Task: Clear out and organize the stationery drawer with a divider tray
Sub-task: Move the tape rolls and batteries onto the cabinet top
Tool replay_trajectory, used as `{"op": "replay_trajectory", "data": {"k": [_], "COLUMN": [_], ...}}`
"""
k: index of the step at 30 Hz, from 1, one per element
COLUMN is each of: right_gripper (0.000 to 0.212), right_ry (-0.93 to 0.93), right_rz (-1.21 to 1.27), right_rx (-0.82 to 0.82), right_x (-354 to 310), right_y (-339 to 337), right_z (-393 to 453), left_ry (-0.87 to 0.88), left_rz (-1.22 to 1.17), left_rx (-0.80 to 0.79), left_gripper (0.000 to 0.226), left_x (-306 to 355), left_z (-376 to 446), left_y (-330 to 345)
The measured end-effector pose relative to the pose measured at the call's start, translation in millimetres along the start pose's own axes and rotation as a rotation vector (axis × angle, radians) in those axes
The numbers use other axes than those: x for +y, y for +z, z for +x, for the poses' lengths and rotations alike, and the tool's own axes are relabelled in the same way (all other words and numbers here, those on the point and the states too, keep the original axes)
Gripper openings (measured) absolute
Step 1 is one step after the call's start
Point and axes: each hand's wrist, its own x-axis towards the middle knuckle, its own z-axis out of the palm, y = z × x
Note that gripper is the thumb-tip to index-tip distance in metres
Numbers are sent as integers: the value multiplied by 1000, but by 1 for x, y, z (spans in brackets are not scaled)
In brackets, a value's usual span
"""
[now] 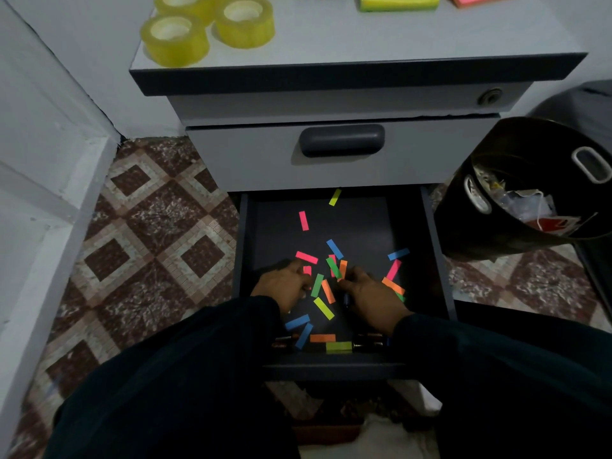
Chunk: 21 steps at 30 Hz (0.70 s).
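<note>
Head view, one frame. Entries run left to right.

Left hand [284, 286]: I see it low in the open drawer [243, 246], back of the hand up, fingers curled down toward the floor of it. A pink strip [307, 270] sits at its fingertips. I cannot tell whether the fingers pinch that strip or only rest by it.

Centre: the loose paper flags [323, 308] lie scattered flat on the drawer floor, mostly between the two hands and just beyond the knuckles. Long axes point every way. A green strip [317, 285] and an orange one [328, 291] lie in the gap between the hands, both roughly along the line away from me. More strips sit nearer me, against the front wall, beside what look like batteries [283, 342].

Right hand [374, 299]: also down in the drawer, fingers curled; its fingertips meet a small bundle of green and orange flags [339, 270]. It appears to pinch them, though the contact is dim.

Judgement: the gap strips are about equally near either grip; the blue and pink flags [395, 265] at the far right belong to the right hand.

Far right: a black bin [496, 207] with scrap stands on the floor beside the drawer. No divider tray in view.

On the desk above: tape rolls [212, 28] and sticky-note pads [399, 1].
</note>
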Motion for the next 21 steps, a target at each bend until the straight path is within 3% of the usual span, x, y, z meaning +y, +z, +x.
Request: {"op": "replay_trajectory", "data": {"k": [3,11,21], "right_gripper": [58,55,57], "right_ry": [8,-19,13], "right_rz": [16,55,43], "right_rx": [-40,-7,0], "right_x": [1,1,4], "right_y": [-2,-3,-1], "right_z": [3,0,7], "left_ry": [-66,-77,-95], "left_rz": [-111,-174,-64], "left_rx": [-6,-89,-10], "left_gripper": [30,61,52], "left_x": [-6,-10,-6], "left_z": [2,-6,-1], "left_y": [1,5,4]}}
